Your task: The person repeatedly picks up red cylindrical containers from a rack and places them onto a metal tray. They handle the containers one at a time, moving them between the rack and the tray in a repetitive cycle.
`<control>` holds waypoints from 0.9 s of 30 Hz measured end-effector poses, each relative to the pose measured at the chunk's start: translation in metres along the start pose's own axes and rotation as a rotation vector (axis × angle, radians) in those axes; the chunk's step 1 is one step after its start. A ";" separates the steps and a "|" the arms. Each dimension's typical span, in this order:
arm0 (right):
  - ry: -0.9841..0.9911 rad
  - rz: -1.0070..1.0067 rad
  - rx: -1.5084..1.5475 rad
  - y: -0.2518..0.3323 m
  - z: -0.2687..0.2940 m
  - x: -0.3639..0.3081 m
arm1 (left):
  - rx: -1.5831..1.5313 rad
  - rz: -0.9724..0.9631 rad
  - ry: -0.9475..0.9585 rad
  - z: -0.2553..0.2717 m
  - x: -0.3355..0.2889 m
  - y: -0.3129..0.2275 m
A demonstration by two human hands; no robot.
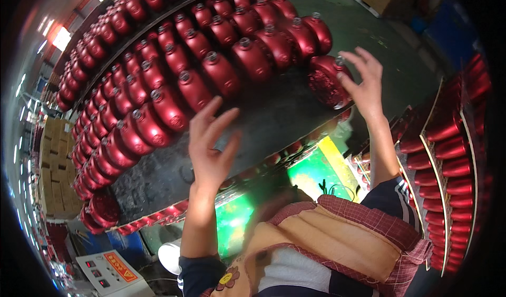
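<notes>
A round, flattened red bottle (329,83) with a raised pattern on its face and a clear glass neck stands at the right end of the dark board (258,118). Beside it is my right hand (367,83), fingers spread and thumb overlapping the bottle's edge; whether they touch, I cannot tell. My left hand (211,147) hovers over the board's near part, fingers apart and slightly blurred, holding nothing. Close beyond it, a row of the same red bottles (195,89) stands upright on the board, with more rows behind.
Another shelf of red bottles (121,20) rises at the far left. On my right stands a rack (448,154) with tiers of red bottles. A control box (113,273) is at the lower left, near stacked cartons (55,165). A green and yellow surface (316,170) lies below the board.
</notes>
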State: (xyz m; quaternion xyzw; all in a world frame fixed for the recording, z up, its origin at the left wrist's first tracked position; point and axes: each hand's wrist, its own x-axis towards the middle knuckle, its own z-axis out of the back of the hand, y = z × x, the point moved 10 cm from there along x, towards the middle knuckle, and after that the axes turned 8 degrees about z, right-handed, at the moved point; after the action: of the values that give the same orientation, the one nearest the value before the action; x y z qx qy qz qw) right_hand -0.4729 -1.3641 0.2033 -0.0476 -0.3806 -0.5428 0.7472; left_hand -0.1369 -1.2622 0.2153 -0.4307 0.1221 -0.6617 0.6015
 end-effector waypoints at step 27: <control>0.182 0.070 0.802 0.225 0.013 -0.126 | 0.715 0.658 -0.673 0.437 -0.304 0.257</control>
State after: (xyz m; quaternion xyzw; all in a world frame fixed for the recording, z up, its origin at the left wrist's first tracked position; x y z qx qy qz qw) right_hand -0.3038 -1.1686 0.2110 0.2827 -0.4923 -0.3276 0.7553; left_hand 0.3254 -0.8965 0.1735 -0.3271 -0.1787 -0.2672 0.8886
